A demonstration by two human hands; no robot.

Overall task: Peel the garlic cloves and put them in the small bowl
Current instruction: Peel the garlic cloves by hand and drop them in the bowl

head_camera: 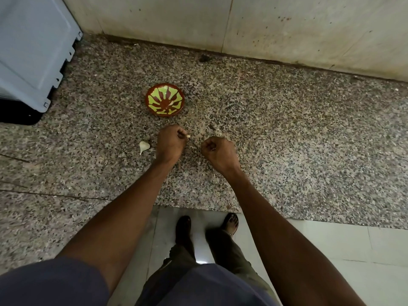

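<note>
Two bare hands over a speckled granite counter [287, 133], seen from above.

Left hand [171, 143]: fingers curled in, thumb and fingertips pinching a small pale garlic clove [188, 136] that pokes out on the side toward the other hand. Held just above the counter, near the bowl's near edge.

Right hand [218, 152]: fingers curled tight into a loose fist, knuckles up. Whether anything small sits inside the curl cannot be told; nothing shows. It hangs just beside the left hand, the two apart by a narrow gap.

Small bowl [165, 99]: round, red-brown with a yellow-green sunburst pattern, standing upright on the counter beyond the hands. One pale peeled clove [171, 103] lies inside it, near the centre.

Unpeeled clove [144, 146]: whitish, papery skin on, pointed tail toward the viewer, lying on the counter just left of the left hand, not touched.

Surface: pink-grey-black granite, a few faint scraps scattered between and beyond the hands; a dark smudge [204, 58] near the back edge.

Room: pale stained wall panels [287, 25] behind the counter; a grey-blue plastic appliance or bin [33, 51] at the far left with a black base. Below the counter's edge, light glossy floor tiles [331, 250], two feet in sandals [230, 223], olive trousers, dark blue shirt in the foreground.
</note>
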